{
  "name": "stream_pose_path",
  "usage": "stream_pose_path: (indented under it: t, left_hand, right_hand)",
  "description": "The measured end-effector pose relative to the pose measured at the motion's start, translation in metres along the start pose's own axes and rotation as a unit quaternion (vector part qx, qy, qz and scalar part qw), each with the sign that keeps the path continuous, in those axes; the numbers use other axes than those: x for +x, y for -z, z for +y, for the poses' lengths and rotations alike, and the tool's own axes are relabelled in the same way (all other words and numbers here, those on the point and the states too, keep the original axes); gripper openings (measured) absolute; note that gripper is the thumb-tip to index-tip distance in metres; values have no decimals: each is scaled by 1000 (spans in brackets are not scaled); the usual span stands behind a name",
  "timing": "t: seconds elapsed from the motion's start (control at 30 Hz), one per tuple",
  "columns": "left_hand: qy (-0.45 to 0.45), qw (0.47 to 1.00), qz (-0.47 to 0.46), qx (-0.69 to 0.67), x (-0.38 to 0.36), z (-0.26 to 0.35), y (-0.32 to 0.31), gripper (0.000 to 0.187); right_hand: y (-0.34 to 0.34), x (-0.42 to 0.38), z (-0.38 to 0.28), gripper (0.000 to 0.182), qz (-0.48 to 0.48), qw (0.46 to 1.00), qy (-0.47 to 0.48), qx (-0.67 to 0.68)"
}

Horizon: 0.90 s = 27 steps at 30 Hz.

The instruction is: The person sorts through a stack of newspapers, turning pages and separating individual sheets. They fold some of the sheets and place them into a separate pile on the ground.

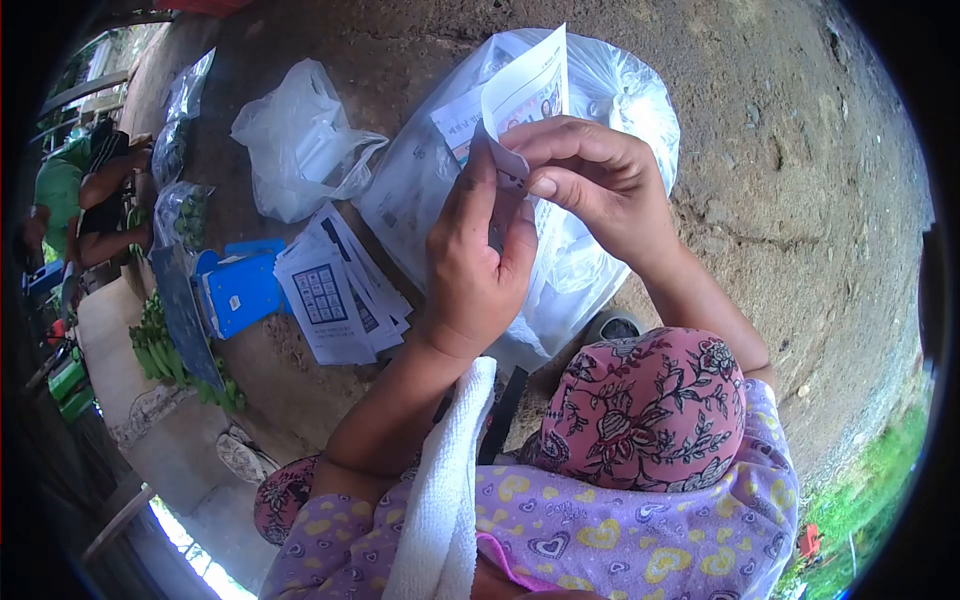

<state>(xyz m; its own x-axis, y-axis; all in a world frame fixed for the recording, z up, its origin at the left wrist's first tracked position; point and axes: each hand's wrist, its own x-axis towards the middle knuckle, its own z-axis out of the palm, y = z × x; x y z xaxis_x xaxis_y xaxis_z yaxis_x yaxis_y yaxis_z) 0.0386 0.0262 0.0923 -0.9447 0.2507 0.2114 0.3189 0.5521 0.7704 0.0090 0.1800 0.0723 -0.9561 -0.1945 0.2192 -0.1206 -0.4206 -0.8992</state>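
Note:
A printed paper sheet (543, 84) with text and coloured pictures is held up in front of me, its near edge curled over. My left hand (478, 250) is closed on the sheet's left side, with the thumb and fingers pinching the curled edge. From the other side my right hand (600, 185) pinches the same paper between thumb and bent fingers. Below both hands spreads a large clear plastic bag (640, 100), with white and printed material showing through it. Part of the sheet is hidden behind my fingers.
Several printed sheets (330, 305) lie in a loose pile on the dirt ground, beside a blue scale-like object (240, 290). A smaller white plastic bag (290, 140) sits farther off. Green bananas (160, 350) and another person (100, 190) are at the left.

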Motion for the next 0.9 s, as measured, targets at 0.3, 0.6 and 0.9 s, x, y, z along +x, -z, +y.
stream_pose_path:
  t: [0.3, 0.6, 0.9]
  left_hand:
    - [-9, 1000, 6, -15, 1, -4, -1, 55]
    - [8, 1000, -11, -7, 0, -3, -1, 56]
    - [-16, 986, 23, -165, 8, -1, -3, 45]
  right_hand:
    - [4, 1, 1, 17, -3, 999, -32, -1]
    - [2, 2, 6, 14, 12, 1000, -24, -8]
    - [-4, -2, 17, 7, 16, 997, -37, -65]
